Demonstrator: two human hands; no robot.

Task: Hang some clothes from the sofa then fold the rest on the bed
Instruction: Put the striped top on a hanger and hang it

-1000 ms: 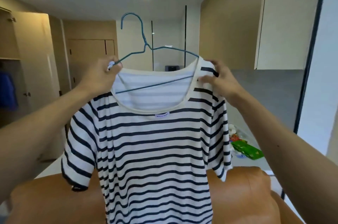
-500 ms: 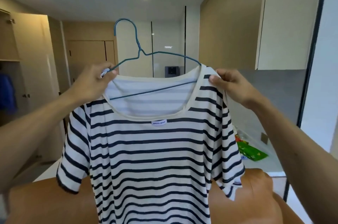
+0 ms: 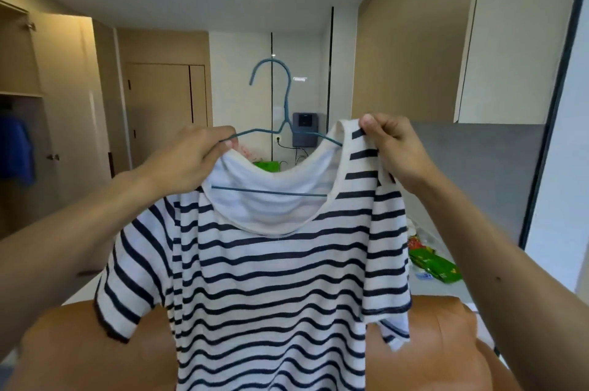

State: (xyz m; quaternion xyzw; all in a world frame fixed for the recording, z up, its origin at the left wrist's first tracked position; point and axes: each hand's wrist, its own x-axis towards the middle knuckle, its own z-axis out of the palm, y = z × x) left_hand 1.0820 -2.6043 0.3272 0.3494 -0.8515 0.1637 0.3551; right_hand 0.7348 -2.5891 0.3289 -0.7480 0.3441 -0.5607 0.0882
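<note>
Left hand (image 3: 191, 158) grips hanger (image 3: 280, 132) arm and collar; right hand (image 3: 393, 148) pinches striped shirt (image 3: 271, 279) shoulder; risk: shoulder slips off wire if pinch loosens.

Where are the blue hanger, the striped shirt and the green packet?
blue hanger (image 3: 285, 113), head view, on its twisted neck below the hook.
striped shirt (image 3: 274, 279), head view, on the chest.
green packet (image 3: 433, 266), head view, on its top face.

Brown leather sofa (image 3: 446, 342) across the bottom, pale counter (image 3: 452, 288) behind it, green packet (image 3: 435, 268) lying on the counter
</note>
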